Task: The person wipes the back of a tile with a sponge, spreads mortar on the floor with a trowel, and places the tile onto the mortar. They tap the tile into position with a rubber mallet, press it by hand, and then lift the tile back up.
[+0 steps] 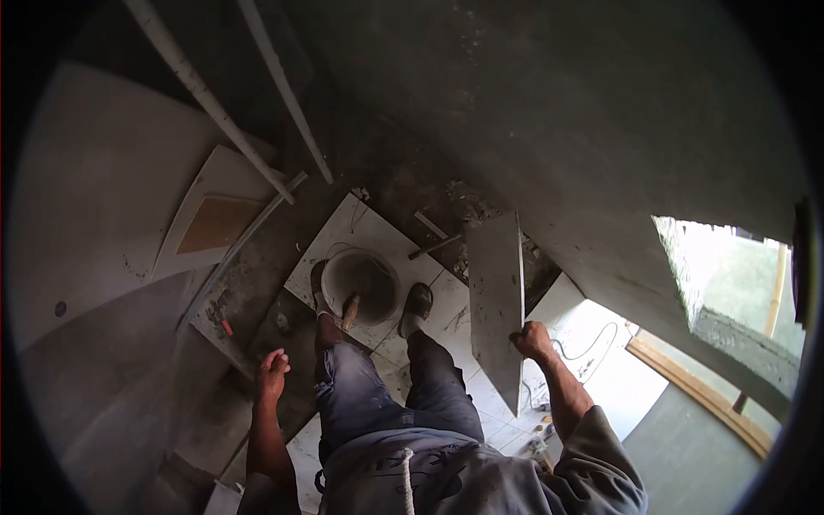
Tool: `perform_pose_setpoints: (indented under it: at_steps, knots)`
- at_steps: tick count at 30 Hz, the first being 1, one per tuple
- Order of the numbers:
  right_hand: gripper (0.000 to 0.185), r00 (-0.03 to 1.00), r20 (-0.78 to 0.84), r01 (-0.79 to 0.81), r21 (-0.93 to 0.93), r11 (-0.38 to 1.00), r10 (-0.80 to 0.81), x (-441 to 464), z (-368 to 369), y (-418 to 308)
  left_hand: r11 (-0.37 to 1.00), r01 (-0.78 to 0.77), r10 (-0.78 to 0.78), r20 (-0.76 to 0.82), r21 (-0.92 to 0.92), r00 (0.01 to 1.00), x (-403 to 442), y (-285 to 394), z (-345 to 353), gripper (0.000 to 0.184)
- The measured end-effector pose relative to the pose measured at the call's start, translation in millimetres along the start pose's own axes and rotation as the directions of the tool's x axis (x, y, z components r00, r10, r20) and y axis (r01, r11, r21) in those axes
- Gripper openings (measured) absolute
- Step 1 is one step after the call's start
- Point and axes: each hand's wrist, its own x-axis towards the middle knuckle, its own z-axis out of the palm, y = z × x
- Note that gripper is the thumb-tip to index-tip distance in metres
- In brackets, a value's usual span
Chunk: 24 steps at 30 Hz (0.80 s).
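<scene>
On the right, my right hand [534, 341] grips the edge of a pale, speckled flat board [495, 300], which stands tilted beside my right leg. My left hand [274, 364] hangs at the left with its fingers curled, and nothing shows in it. A round bucket [390, 287] sits on the tiles between my feet. The wooden handle [350, 311] of a tool rests at the bucket's near rim.
White tiles [442, 300] lie under my feet. Two long poles [287, 90] lean at the upper left, near large pale panels [103, 189]. A window opening [730, 275] and a wooden strip [695, 396] are at the right. Debris lies beyond the bucket.
</scene>
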Motion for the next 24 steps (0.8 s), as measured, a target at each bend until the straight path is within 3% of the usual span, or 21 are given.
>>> perform_pose_setpoints:
  at_steps: [1,3,5,9,11,13,17,24]
  knots:
    - [0.030,0.992,-0.038,0.110,-0.163,0.980,-0.118,7.2,-10.0,-10.6,1.000,0.016,-0.017,-0.012,-0.020,1.000,-1.9,-31.2,-6.9,0.049]
    - [0.030,0.948,-0.133,0.266,-0.159,0.951,-0.288,33.2,-27.0,-21.1,0.989,0.113,-0.116,-0.025,-0.093,0.993,-8.8,-84.5,-17.8,0.044]
    - [0.030,0.958,-0.062,0.246,-0.334,0.910,-0.282,69.8,-48.0,-33.6,0.984,0.164,-0.167,-0.040,-0.063,0.985,-24.6,-104.4,-22.4,0.040]
    - [0.033,0.956,-0.041,0.243,-0.437,0.866,-0.289,102.7,-91.6,-108.7,0.950,0.230,-0.235,-0.002,-0.213,0.972,-33.5,-141.3,-22.1,0.039]
    - [0.032,0.948,0.011,0.260,-0.606,0.752,-0.318,136.6,-99.6,-138.5,0.936,0.235,-0.241,0.011,-0.261,0.971,-30.4,-141.7,-22.8,0.039]
    - [0.031,0.906,0.042,0.324,-0.707,0.628,-0.420,160.6,-110.5,-170.7,0.965,0.230,-0.232,-0.002,-0.129,0.973,-29.3,-119.8,-22.2,0.040]
    - [0.031,0.879,0.030,0.335,-0.750,0.570,-0.477,204.7,-121.6,-227.1,0.953,0.237,-0.254,-0.074,-0.188,0.964,-27.6,-78.6,-31.3,0.039]
    - [0.034,0.882,-0.049,0.305,-0.699,0.647,-0.469,278.9,-101.4,-267.7,0.936,0.340,-0.351,-0.158,-0.093,0.923,-40.4,-113.5,-63.6,0.036]
